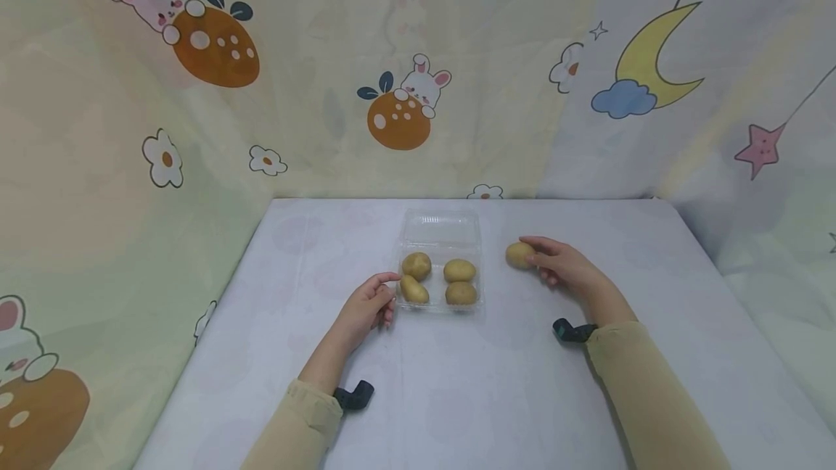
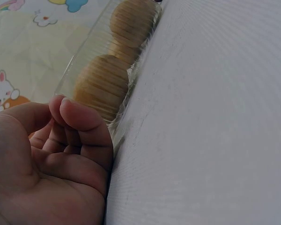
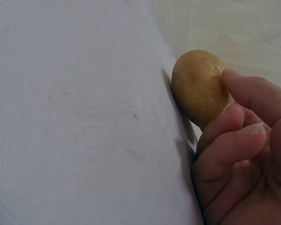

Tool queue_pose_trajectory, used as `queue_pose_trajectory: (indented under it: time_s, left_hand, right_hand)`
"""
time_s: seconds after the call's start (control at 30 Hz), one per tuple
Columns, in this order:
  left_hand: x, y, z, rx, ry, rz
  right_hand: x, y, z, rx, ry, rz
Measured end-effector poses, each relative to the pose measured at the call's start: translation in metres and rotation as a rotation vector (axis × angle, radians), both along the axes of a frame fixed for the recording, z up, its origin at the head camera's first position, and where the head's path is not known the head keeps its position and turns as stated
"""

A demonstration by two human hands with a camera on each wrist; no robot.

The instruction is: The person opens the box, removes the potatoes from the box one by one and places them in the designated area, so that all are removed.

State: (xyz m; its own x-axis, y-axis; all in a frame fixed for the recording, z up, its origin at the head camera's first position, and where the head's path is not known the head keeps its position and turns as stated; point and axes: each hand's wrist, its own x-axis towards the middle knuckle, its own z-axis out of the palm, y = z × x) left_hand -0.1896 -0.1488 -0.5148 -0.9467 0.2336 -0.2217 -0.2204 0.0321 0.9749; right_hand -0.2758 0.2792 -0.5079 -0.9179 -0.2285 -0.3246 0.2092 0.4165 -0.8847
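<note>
Potatoes: four sit in the clear tray | fifth potato lies on the counter right of the tray, right hand pinching it | left hand, fingers curled, steadies the tray's left edge, gripping nothing | likely one potato short of done.

A flat table covered in a pale lavender-white cloth with faint round blotches carries everything. Near its middle, toward the far edge, lies a clear plastic clamshell tray, its lid folded open behind it, with four small tan potatoes in it in two rows. Just right of the tray, apart from it, a fifth tan oval potato rests on the cloth. The person's left hand rests on the cloth against the tray's left wall, and the right hand lies on the cloth, fingers curled round the loose potato.
</note>
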Motion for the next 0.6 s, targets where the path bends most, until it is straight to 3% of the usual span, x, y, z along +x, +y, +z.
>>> queue_pose_trajectory:
  time_s: [0.6]
  left_hand:
    - [-0.0008, 0.0002, 0.0004, 0.007, -0.007, 0.007]
  right_hand:
    - [0.0013, -0.001, 0.0026, -0.025, 0.012, 0.003]
